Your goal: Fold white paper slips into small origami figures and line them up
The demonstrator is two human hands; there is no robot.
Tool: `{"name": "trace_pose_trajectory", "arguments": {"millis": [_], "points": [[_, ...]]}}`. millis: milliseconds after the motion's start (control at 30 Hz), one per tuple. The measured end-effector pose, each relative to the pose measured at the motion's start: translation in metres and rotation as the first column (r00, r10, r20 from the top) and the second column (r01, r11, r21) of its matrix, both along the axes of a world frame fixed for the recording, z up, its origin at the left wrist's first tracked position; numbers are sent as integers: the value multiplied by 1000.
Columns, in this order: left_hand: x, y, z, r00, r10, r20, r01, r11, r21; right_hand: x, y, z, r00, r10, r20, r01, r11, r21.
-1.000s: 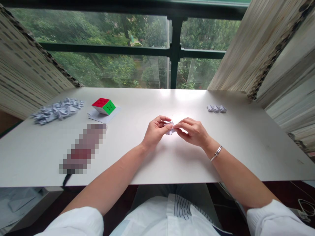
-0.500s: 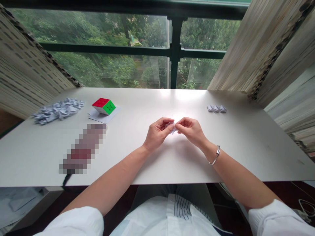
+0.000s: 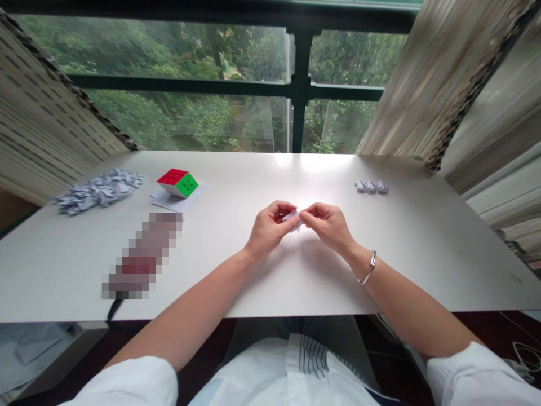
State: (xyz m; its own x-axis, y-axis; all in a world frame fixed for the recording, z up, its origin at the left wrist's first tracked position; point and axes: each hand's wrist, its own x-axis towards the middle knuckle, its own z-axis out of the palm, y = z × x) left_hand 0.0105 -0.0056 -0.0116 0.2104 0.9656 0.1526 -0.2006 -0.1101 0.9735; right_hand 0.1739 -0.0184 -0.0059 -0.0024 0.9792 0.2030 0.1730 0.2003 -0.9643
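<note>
A small folded piece of pale paper (image 3: 295,219) is pinched between both hands over the middle of the white table (image 3: 236,270). My left hand (image 3: 267,228) grips its left side with thumb and curled fingers. My right hand (image 3: 328,224), with a silver bracelet on the wrist, pinches its right side. Most of the paper is hidden by the fingers.
A pile of folded paper pieces (image 3: 98,189) lies at the far left. A colour cube (image 3: 178,182) rests on a sheet of paper beside it. A few folded pieces (image 3: 371,186) sit in a row at the far right. A blurred object (image 3: 142,255) lies at the left front.
Both hands have lifted slightly and drawn closer together on the paper; my right hand's fingers have curled tighter into a pinch. Nothing else on the table has moved.
</note>
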Motion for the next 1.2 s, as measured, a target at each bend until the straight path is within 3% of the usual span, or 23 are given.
{"name": "trace_pose_trajectory", "arguments": {"millis": [533, 900, 1200], "points": [[1, -1, 2, 999, 28, 44, -29, 999, 15, 0, 4, -6, 993, 78, 90, -76, 997, -27], [1, -2, 3, 997, 21, 79, -24, 999, 40, 3, 2, 0, 983, 82, 166, -94, 994, 62], [-2, 1, 5, 999, -12, 47, 14, 999, -29, 3, 1, 0, 985, 54, 162, -74, 990, 118]]}}
